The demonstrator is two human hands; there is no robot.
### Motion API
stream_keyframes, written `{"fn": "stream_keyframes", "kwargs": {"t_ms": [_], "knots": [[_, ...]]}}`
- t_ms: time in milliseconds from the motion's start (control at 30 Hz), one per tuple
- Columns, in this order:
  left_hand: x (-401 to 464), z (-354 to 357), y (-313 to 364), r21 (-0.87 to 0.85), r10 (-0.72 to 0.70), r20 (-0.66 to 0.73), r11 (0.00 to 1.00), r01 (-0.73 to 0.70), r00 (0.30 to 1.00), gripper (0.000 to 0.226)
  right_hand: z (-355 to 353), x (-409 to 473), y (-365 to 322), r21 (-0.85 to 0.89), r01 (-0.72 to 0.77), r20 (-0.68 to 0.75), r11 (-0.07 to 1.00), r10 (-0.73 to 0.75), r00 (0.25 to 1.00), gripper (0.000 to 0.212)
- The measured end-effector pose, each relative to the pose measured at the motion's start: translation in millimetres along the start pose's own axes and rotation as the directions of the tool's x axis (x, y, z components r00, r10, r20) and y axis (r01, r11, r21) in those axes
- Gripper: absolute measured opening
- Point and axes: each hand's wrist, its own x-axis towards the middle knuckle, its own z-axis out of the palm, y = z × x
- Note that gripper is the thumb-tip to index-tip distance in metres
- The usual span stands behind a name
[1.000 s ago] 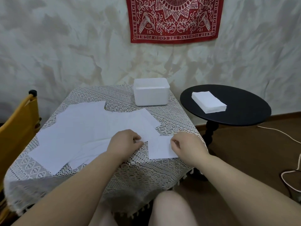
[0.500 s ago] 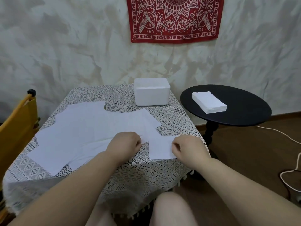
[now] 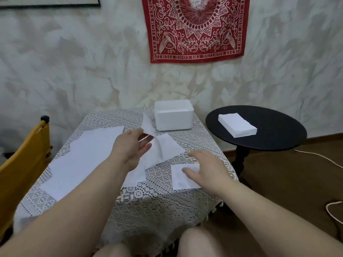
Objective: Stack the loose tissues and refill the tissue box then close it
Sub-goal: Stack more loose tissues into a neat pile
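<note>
Several loose white tissues (image 3: pixel 87 153) lie spread over the lace-covered table (image 3: pixel 148 204). My left hand (image 3: pixel 133 145) pinches one tissue (image 3: pixel 148 125) and lifts its corner up in front of the white tissue box (image 3: pixel 173 115), which stands open at the table's far edge. My right hand (image 3: pixel 206 169) rests with straight fingers on a small folded tissue (image 3: pixel 181 178) near the table's right front. Another unfolded tissue (image 3: pixel 165 147) lies between the two hands.
A round black side table (image 3: pixel 278 130) stands to the right with a neat stack of tissues (image 3: pixel 236 125) on it. A yellow chair (image 3: pixel 20 160) is at the left. A white cable (image 3: pixel 332 210) runs on the floor at right.
My left hand has moved up and away from the folded tissue and has taken hold of another tissue, lifting it. My right hand has opened flat on the folded tissue. The camera has tilted up.
</note>
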Motion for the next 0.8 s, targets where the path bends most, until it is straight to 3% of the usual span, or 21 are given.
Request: {"fn": "stream_keyframes", "kwargs": {"t_ms": [167, 300, 433, 533, 600, 667, 733, 800], "knots": [[-21.8, 17.1, 7.9, -0.063, 0.014, 0.048, 0.998, -0.011, 0.999, 0.009, -3.9, 3.9, -38.9, 0.087, 0.071, -0.171, 0.994, -0.055, 0.984, 0.067], [-34.0, 15.9, 10.6, -0.056, -0.005, 0.073, 0.998, 0.009, 0.997, 0.006, -8.5, 9.1, -41.8, 0.148, 0.014, -0.313, 0.989, 0.033, 0.949, 0.047], [-39.3, 4.9, 13.1, -0.040, -0.028, 0.045, 0.999, 0.030, 0.999, 0.003, -16.0, 11.0, -33.1, 0.219, 0.029, -0.318, 0.975, 0.043, 0.947, 0.010], [-43.1, 0.3, 9.4, 0.129, 0.082, 0.013, 0.988, -0.083, 0.997, 0.011, -23.3, 9.2, -28.6, 0.284, 0.064, -0.305, 0.957, 0.027, 0.952, 0.006], [-46.4, -2.7, 4.9, 0.390, 0.268, 0.094, 0.876, -0.283, 0.959, 0.024, -31.0, 7.3, -24.7, 0.315, 0.076, -0.304, 0.946, 0.025, 0.952, 0.006], [-47.4, -4.6, -1.3, 0.613, 0.387, 0.245, 0.649, -0.451, 0.889, 0.033, -38.3, 5.8, -19.5, 0.300, 0.089, -0.301, 0.950, 0.005, 0.954, 0.006], [-43.0, -4.8, -9.0, 0.713, 0.455, 0.325, 0.458, -0.531, 0.829, 0.029, -44.0, 4.8, -13.6, 0.280, 0.098, -0.291, 0.955, -0.013, 0.957, 0.005], [-39.0, -3.0, -13.7, 0.751, 0.494, 0.348, 0.361, -0.553, 0.797, 0.016, -49.0, 3.3, -7.5, 0.273, 0.102, -0.280, 0.956, -0.023, 0.960, 0.004]]}}
